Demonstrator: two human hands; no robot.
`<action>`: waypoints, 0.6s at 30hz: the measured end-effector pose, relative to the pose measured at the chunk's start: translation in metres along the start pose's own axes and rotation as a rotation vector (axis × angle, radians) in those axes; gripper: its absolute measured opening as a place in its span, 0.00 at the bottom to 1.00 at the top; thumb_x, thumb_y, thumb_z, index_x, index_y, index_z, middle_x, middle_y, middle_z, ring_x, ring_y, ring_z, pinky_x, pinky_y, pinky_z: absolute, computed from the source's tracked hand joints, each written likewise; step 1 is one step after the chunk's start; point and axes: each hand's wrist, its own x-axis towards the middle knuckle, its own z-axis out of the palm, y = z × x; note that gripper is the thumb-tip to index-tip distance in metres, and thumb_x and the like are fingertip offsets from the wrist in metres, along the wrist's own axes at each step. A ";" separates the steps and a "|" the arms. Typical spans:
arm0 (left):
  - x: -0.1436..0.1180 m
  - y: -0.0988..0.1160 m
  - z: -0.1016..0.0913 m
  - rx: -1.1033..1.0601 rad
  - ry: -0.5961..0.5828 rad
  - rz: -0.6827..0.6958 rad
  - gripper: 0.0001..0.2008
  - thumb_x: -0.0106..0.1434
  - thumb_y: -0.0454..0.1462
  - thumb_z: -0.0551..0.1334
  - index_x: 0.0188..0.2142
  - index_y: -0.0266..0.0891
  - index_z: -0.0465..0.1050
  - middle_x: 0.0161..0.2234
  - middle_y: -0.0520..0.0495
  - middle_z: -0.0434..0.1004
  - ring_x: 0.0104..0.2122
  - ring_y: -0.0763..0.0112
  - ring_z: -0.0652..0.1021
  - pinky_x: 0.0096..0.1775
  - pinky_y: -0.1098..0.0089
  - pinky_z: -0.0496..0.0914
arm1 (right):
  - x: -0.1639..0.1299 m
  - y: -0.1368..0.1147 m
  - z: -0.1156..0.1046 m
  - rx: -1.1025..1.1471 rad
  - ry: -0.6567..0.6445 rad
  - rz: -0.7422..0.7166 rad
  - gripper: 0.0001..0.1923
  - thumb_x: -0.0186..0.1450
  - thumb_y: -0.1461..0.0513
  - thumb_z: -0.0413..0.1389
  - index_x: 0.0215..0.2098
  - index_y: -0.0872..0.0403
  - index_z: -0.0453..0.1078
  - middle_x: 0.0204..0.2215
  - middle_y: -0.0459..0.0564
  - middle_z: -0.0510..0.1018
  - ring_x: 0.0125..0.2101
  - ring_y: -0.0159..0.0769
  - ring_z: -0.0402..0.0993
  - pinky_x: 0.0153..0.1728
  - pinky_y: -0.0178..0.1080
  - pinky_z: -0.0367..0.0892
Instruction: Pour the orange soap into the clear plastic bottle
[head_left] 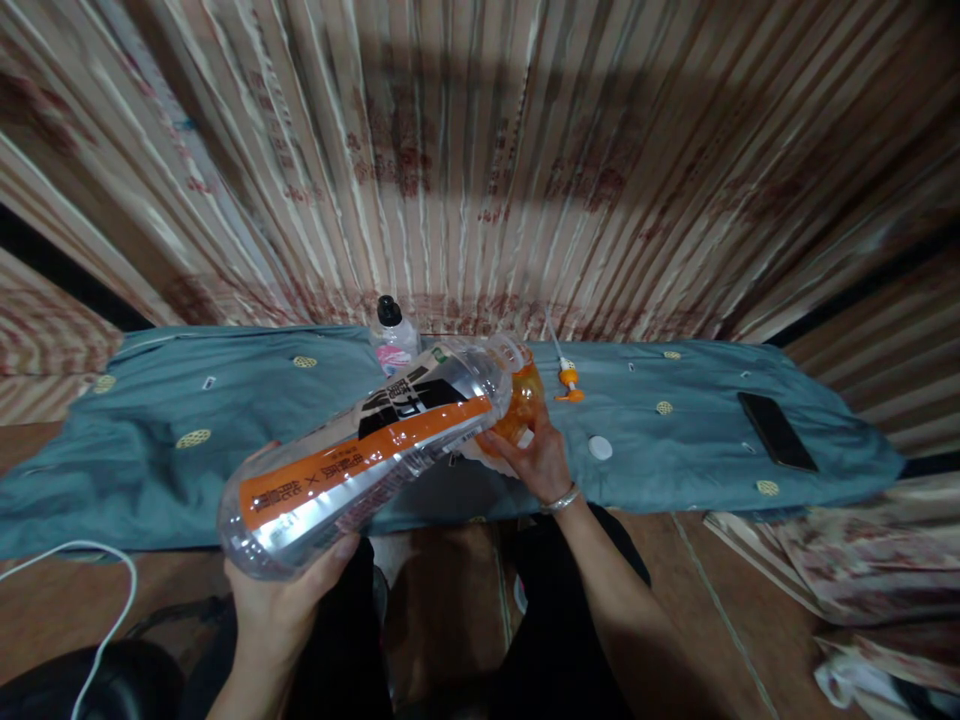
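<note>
Nearest me, my left hand (pixel 281 600) had its fingers closed around the base of a big clear bottle (pixel 367 455), tilted mouth-away above the blue cloth (pixel 225 420). Just beyond, my right hand (pixel 536 460) gripped a small orange bottle (pixel 521 400) at the big one's mouth. Farther out lay a white cap (pixel 600 447), a pump nozzle (pixel 568 378), a phone (pixel 776 430) and a black-capped bottle (pixel 394 335).

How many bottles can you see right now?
3. A large clear bottle, tilted, held at its base by the left hand; an orange bottle gripped by the right hand; a small black-capped bottle standing on the blue cloth behind. Others may be hidden.
</note>
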 end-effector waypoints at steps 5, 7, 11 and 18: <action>0.000 0.005 -0.003 -0.088 -0.010 -0.081 0.49 0.44 0.53 0.88 0.63 0.46 0.79 0.58 0.40 0.86 0.64 0.33 0.84 0.74 0.35 0.70 | 0.000 0.002 0.000 0.007 0.017 -0.005 0.46 0.64 0.42 0.75 0.73 0.50 0.72 0.54 0.58 0.92 0.54 0.63 0.92 0.56 0.60 0.86; 0.000 0.005 -0.004 -0.073 -0.018 -0.082 0.49 0.44 0.54 0.87 0.64 0.46 0.79 0.59 0.39 0.86 0.65 0.31 0.83 0.75 0.34 0.68 | 0.000 0.003 0.000 0.004 0.015 -0.006 0.46 0.64 0.42 0.75 0.73 0.50 0.72 0.53 0.57 0.92 0.53 0.63 0.92 0.55 0.60 0.86; 0.001 0.008 -0.003 -0.055 -0.022 -0.052 0.48 0.45 0.53 0.86 0.64 0.46 0.78 0.59 0.39 0.86 0.67 0.30 0.81 0.75 0.32 0.68 | 0.000 0.004 0.000 -0.004 0.010 -0.005 0.47 0.64 0.42 0.74 0.73 0.53 0.72 0.51 0.60 0.92 0.51 0.65 0.93 0.54 0.62 0.86; 0.001 0.017 0.002 -0.094 0.011 -0.075 0.42 0.42 0.49 0.86 0.57 0.47 0.80 0.54 0.44 0.87 0.60 0.37 0.86 0.75 0.36 0.69 | 0.001 0.001 0.001 0.007 0.020 -0.004 0.45 0.64 0.42 0.75 0.72 0.51 0.73 0.51 0.59 0.92 0.51 0.65 0.93 0.55 0.62 0.87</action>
